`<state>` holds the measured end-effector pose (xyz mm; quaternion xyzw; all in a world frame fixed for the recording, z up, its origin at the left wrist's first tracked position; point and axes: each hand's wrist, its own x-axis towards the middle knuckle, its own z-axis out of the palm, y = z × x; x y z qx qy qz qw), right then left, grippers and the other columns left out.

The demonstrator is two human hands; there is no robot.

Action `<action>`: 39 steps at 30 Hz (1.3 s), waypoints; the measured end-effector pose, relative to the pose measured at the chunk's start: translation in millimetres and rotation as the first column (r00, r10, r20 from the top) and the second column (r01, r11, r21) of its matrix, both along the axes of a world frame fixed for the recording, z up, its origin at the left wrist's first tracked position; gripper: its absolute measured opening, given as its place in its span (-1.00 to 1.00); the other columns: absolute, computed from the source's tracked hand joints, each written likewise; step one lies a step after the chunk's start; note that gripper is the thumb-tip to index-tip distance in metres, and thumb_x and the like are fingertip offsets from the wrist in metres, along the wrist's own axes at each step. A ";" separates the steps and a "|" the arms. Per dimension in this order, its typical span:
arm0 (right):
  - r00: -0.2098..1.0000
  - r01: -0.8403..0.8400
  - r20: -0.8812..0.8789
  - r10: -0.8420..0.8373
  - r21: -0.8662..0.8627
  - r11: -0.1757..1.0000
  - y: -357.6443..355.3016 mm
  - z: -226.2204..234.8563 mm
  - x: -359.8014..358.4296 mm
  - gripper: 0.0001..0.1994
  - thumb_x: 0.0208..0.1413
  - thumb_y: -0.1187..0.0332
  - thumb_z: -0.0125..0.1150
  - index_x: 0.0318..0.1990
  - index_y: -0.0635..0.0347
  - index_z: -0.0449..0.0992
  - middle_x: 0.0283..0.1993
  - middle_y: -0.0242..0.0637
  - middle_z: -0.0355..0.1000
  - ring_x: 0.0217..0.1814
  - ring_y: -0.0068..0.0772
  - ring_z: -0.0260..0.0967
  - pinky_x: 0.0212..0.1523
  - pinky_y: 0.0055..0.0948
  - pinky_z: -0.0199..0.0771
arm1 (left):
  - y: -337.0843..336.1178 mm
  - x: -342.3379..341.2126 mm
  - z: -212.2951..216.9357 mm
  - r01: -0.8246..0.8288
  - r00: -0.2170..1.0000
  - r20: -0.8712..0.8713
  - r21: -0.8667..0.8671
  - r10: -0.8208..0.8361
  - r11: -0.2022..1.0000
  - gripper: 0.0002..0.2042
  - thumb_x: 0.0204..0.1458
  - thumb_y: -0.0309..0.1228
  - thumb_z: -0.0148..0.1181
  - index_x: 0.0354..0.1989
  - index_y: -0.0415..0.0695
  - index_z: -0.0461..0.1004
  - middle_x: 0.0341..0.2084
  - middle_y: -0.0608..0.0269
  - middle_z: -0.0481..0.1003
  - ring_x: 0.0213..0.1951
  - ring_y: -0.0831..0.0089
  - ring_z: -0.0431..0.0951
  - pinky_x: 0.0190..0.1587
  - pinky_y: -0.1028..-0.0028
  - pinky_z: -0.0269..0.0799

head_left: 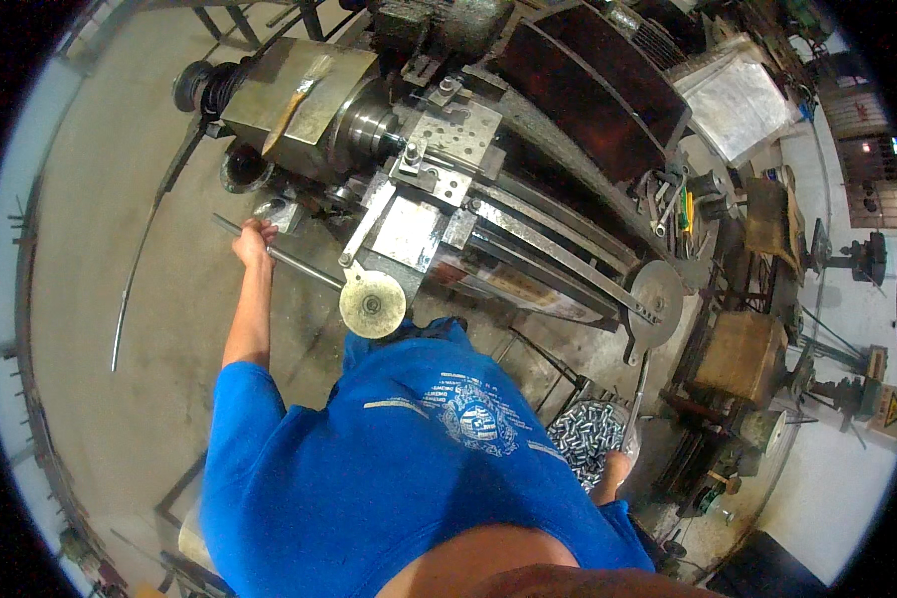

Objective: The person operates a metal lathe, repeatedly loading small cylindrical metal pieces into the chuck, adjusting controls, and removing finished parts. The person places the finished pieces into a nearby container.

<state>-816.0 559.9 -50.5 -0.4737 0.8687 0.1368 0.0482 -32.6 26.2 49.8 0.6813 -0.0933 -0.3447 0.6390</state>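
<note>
My left hand [255, 241] is closed round a straight metal lever [309, 270]. The lever runs from a round brass-coloured hub [373, 305] at the front of a small lathe [409, 239]. Low on the right, my right hand [616, 470] is at the lower end of a second lever [643, 384], its fingers partly hidden but seemingly wrapped round it. That lever comes down from a grey disc [657, 295] on the lathe's right end. Beside this hand is a container heaped with small shiny metal cylinders [585, 439]. The chuck [369, 131] faces the tool block [431, 171].
A wooden-handled brush [291, 115] lies on the headstock cover [334, 85]. A dark tray [588, 85] stands behind the bed. Wrenches and other hand tools [668, 209] lie at the back right. More machines [738, 354] line the right side.
</note>
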 end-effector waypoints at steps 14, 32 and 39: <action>0.946 0.320 -0.027 -0.324 0.259 0.911 -51.7 56.1 41.3 -0.74 -0.21 0.20 0.01 -0.49 0.18 0.51 -0.39 -0.12 0.42 -0.31 -0.14 0.38 -0.28 -0.24 0.37 | 0.5 9.4 -13.4 0.016 1.000 -0.025 0.008 -0.015 1.000 -0.81 -0.13 -0.54 -0.10 -0.31 -0.34 0.30 -0.61 0.08 0.44 -0.67 0.39 0.45 -0.66 0.56 0.28; 0.794 0.585 -0.010 -0.608 -0.262 0.768 -155.8 94.6 90.3 -0.59 -0.25 0.15 0.06 -0.17 0.10 0.43 -0.25 -0.07 0.38 -0.22 -0.01 0.32 -0.22 -0.13 0.31 | 15.6 17.6 7.6 0.226 0.965 0.090 0.194 -0.246 0.955 -0.74 -0.18 -0.39 0.10 -0.52 -0.43 0.34 -0.65 0.07 0.41 -0.66 0.33 0.45 -0.63 0.48 0.34; 0.812 0.478 -0.322 -0.487 -0.114 0.871 -176.6 59.6 -37.9 -0.60 -0.25 -0.02 0.11 -0.27 -0.02 0.43 -0.23 -0.25 0.37 -0.12 -0.14 0.26 -0.24 0.03 0.25 | 5.4 44.9 30.0 -0.087 0.164 0.770 0.634 -0.617 0.768 -0.46 -0.14 -0.03 0.03 -0.07 -0.21 0.27 -0.32 -0.02 0.43 -0.21 0.15 0.41 -0.17 0.28 0.28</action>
